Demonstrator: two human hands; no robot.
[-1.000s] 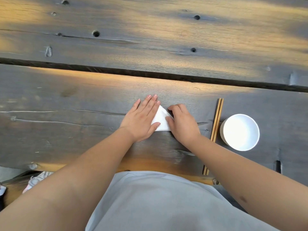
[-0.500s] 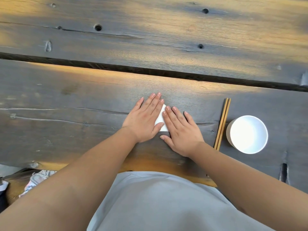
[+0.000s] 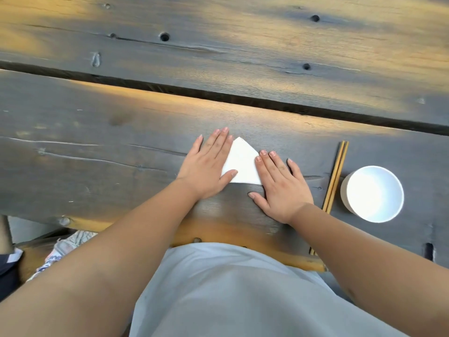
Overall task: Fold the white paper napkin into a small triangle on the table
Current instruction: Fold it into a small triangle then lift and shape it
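The white paper napkin (image 3: 243, 164) lies flat on the dark wooden table (image 3: 109, 154), folded into a small triangle with its tip pointing away from me. My left hand (image 3: 206, 166) rests palm down over the napkin's left part, its thumb on the paper. My right hand (image 3: 279, 183) lies flat beside the napkin's right edge, fingertips touching that edge. Both hands have straight, spread fingers and grip nothing. The napkin's left corner is hidden under my left hand.
A pair of wooden chopsticks (image 3: 336, 176) lies to the right of my right hand. A white bowl (image 3: 374, 193) stands beyond them at the right. A dark gap (image 3: 170, 87) runs across the table between two planks.
My right hand has slid to the right off the napkin, uncovering most of the white triangle. My left hand has stayed flat on the napkin's left side.
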